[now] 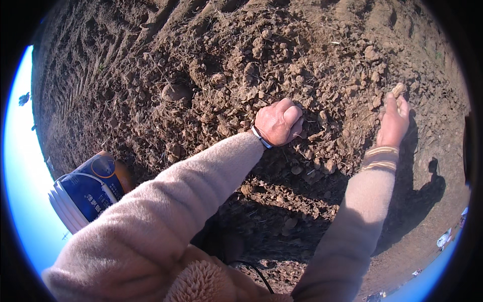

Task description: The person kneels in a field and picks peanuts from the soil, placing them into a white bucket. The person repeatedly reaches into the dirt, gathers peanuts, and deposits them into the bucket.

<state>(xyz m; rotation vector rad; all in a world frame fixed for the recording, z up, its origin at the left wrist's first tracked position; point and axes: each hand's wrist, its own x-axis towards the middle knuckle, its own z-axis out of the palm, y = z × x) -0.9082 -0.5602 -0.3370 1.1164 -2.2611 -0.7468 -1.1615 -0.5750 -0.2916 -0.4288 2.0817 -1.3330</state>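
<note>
My left hand [280, 121], with a pale band at the wrist, is curled into a fist low over loose, cloddy brown soil [234, 79]. Its palm side faces away, so anything inside it is hidden. Farther right, my right hand [394, 113] pinches a small pale tan lump [399, 90] between thumb and fingers; whether it is a peanut pod or a clod of earth cannot be told. Dry stalks and root bits lie mixed into the soil around both hands. Fuzzy light sleeves cover both arms, the right one ending in a striped cuff.
A blue and orange plastic bucket [90, 188] with a white rim and handle lies tilted on the soil at the left, partly behind my left sleeve. A dark cable [260, 273] runs below my chest. Pale litter [444, 238] lies at the far lower right. Ridged soil stretches along the upper left.
</note>
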